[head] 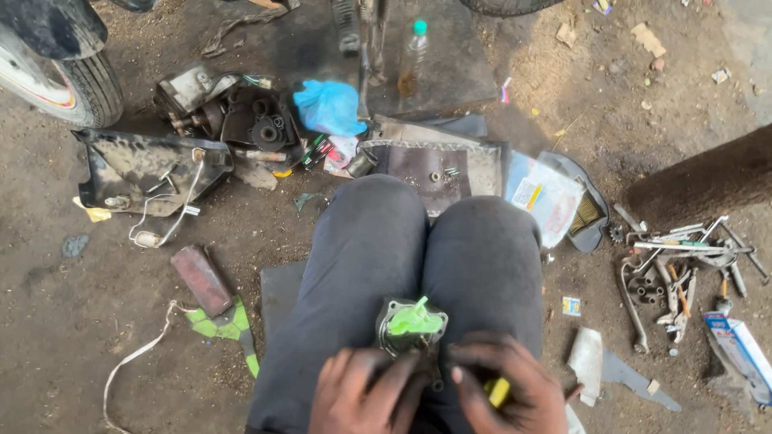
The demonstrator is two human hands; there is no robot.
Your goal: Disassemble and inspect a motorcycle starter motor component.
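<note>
Seated on bare dirt, knees (426,241) together, small grey metal housing (412,325) with a green plastic piece (414,319) resting on the lap. Left hand (362,394) curled against the housing's lower edge, fingers closed on it. Right hand (503,390) closed around a yellow-handled tool (498,392), tip hidden. Open dirt to the left near a red lamp lens (201,280) and white cord (133,358). Crowded ahead: engine parts (241,116), black panel (145,169), blue plastic bag (328,107), contents unseen. Upright clear bottle (412,58), green cap, brownish liquid low inside. Loose wrenches and sockets (683,265) piled at right, beside a blue-and-white box (744,350). Tyre (76,84) at upper left edge.
</note>
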